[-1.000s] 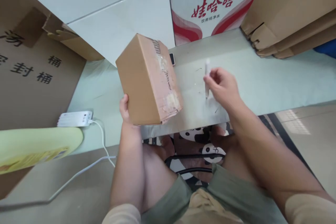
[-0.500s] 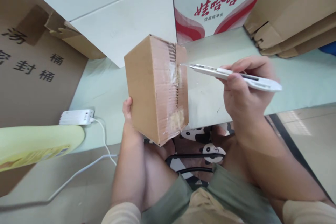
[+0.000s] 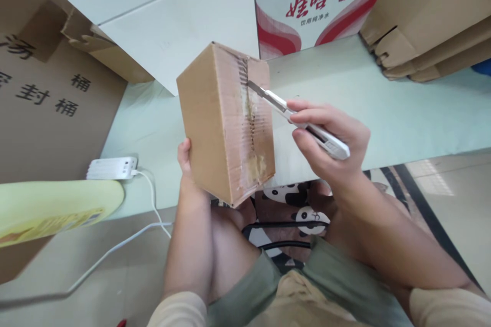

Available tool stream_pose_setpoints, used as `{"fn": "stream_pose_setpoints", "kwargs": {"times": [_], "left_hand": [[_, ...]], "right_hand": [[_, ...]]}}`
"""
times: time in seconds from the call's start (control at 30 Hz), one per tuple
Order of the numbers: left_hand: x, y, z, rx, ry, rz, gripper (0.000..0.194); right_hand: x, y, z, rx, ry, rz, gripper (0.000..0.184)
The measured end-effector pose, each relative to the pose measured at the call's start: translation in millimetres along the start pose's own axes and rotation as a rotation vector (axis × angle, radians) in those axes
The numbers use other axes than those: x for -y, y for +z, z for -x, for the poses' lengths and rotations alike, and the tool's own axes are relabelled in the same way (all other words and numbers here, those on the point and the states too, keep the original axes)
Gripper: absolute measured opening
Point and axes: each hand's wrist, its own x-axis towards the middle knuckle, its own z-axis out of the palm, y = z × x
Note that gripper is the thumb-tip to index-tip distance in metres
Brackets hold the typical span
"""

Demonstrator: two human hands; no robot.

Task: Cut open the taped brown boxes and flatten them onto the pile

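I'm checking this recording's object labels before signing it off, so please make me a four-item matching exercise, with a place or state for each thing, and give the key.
Things:
1. utility knife
2. brown cardboard box
3. white power bank
4. printed carton

Places or states:
A. bears large red characters on white
B. held by the left hand
C. lies on the table with a white cable plugged in
D. gripped in the right hand, blade out

Pairs: 1-D, 2-B, 3-C, 4-A
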Motion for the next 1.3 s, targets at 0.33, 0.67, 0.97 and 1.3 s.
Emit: {"fn": "stream_pose_setpoints", "kwargs": {"times": [0.33,0.67,0.97,1.3], "left_hand": [[8,15.5,-11,-0.019,0.093,0.015,0.055],[11,10.1,-14,0.03,0.06,0.087,0.066],[9,13.0,-12,-0.024,0.097,0.084,0.061],[8,16.9,-9,-0.008,0.102,0.093,0.061]], "right_hand": [[-6,37,15,0.004,0.05,-0.073,0.012],[-12,43,27,0.047,0.145,-0.217,0.015],[-9,45,24,0.066,0.221,-0.178,0.031],[-12,44,24,0.052,0.185,-0.288,0.023]]}}
